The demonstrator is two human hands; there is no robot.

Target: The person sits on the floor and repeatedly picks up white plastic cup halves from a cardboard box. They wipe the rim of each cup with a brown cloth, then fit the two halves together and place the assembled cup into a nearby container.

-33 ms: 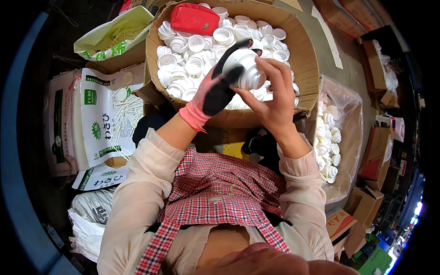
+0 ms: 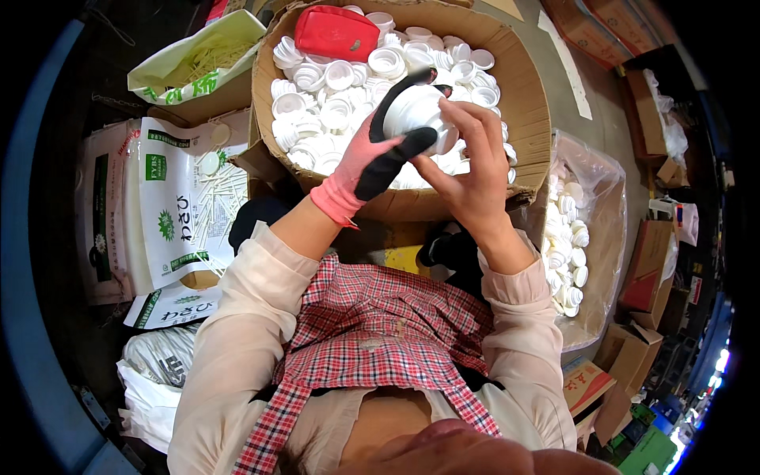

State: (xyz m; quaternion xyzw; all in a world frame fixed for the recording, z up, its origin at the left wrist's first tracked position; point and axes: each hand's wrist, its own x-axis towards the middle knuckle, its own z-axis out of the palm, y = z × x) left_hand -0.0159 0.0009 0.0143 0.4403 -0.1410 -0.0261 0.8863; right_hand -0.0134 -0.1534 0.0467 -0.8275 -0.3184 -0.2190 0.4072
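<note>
My left hand [image 2: 370, 165], in a pink glove with black palm and fingers, is wrapped round a round white plastic cap [image 2: 413, 112] with stepped sides. My bare right hand [image 2: 481, 176] grips the cap's narrower right end between thumb and fingers. Both hands hold it above a large open carton [image 2: 524, 87], which is filled with many similar white caps [image 2: 339, 111]. On the far side of that heap lies a red zip pouch [image 2: 336, 33].
Right of the carton, a plastic-lined box [image 2: 606, 202] holds more white caps. On the left, thin white sticks [image 2: 218, 207] lie on printed white sacks [image 2: 162, 222]. Beyond them stands an open bag [image 2: 198, 67] of pale sticks. Cardboard boxes [image 2: 645, 261] line the far right.
My left thumb has moved to the right along the cap's near side. The cap has turned slightly in my hands, and my right hand has barely moved.
</note>
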